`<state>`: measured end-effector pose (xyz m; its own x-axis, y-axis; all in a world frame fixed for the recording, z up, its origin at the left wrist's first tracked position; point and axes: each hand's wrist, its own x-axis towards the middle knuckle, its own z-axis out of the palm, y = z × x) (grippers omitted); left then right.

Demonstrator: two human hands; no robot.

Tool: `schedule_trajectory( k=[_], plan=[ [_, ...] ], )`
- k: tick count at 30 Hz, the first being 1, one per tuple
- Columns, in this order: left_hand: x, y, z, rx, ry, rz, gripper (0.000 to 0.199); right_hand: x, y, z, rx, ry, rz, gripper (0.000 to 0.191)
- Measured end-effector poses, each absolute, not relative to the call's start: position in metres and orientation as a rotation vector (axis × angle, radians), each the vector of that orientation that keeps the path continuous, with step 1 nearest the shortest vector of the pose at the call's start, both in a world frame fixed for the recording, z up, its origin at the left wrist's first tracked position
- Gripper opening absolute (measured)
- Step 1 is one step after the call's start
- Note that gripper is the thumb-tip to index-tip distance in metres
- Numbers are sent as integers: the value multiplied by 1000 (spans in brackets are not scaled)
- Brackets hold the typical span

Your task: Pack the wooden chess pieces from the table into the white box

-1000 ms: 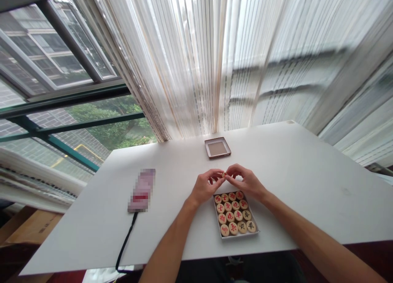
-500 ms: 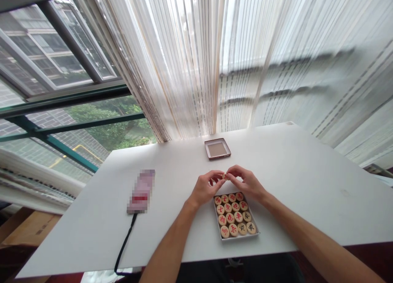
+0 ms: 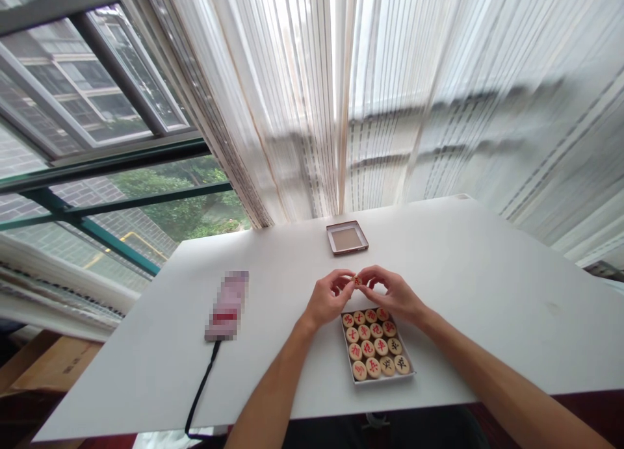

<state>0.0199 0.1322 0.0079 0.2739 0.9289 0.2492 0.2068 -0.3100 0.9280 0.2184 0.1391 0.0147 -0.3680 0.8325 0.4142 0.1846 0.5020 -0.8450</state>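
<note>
Between the fingertips of my left hand (image 3: 331, 297) and my right hand (image 3: 390, 293) is a small round wooden piece (image 3: 357, 281) with a red character. Both hands pinch it just beyond the far edge of an open box (image 3: 383, 382). The box holds rows of round pieces; most show red characters, and several at the lower right, such as one black-marked piece (image 3: 402, 364), show black ones. My right hand is partly over the box's far edge.
An upturned box lid (image 3: 348, 238) lies farther back on the white table (image 3: 273, 345). At the left rests a blurred pinkish flat object (image 3: 228, 306) with a black strap (image 3: 201, 389). Striped curtains (image 3: 302, 111) hang behind; a cardboard box (image 3: 58, 364) stands at lower left.
The piece has turned slightly between my fingers, and my right fingers have shifted a little around it. The whole view has moved slightly.
</note>
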Motion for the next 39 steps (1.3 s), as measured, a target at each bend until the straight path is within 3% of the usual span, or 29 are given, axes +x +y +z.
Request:
schedule_trajectory(
  k=[24, 34, 39],
  plan=[
    [23, 130, 6, 1748, 1032, 1103, 35, 220, 140, 11, -903, -1811, 953, 20],
    [6, 139, 9, 2104, 1223, 1246, 32, 224, 151, -1, -904, -1767, 974, 22],
    [-6, 144, 7, 2260, 1234, 1090, 32, 227, 160, -11, -929, -1756, 979, 23]
  ],
)
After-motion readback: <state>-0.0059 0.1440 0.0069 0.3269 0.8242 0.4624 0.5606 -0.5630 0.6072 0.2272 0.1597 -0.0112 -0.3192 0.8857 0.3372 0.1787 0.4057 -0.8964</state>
